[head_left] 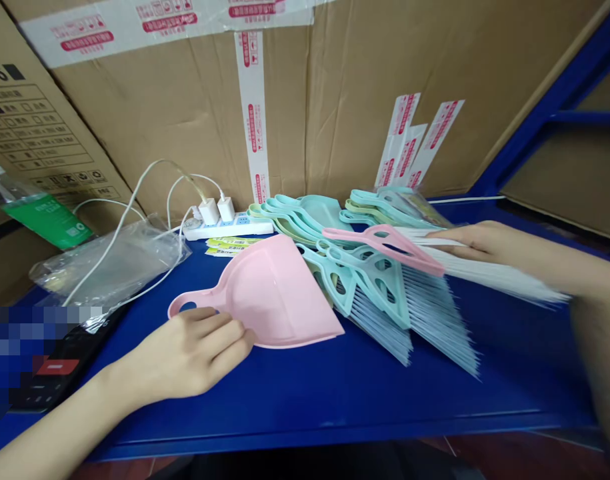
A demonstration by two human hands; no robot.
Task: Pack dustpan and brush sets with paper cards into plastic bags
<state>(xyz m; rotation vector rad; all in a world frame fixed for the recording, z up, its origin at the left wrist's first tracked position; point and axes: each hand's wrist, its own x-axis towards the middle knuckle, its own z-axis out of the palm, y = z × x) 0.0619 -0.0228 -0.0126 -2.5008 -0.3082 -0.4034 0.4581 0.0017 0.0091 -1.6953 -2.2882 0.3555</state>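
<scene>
A pink dustpan (pixel 279 293) lies at the middle of the blue surface, its handle to the left. My left hand (pixel 199 353) is closed at its near edge beside the handle, with the fingertips partly hidden. A pink hand brush (pixel 385 247) with white bristles is in my right hand (pixel 477 241), which grips it by the bristles from the right; its handle points left over the pile. Under and beside it lie light-blue hand brushes (pixel 372 273) with grey-blue bristles. Behind them are stacked light-blue dustpans (pixel 319 212) and greenish ones.
A white power strip (pixel 229 228) with chargers and cables stands at the back, near yellow-green packets (pixel 225 245). A clear plastic bag (pixel 119 257), a green-labelled bottle (pixel 47 217) and a black device (pixel 59 367) are at left. Cardboard boxes (pixel 195 113) wall off the back.
</scene>
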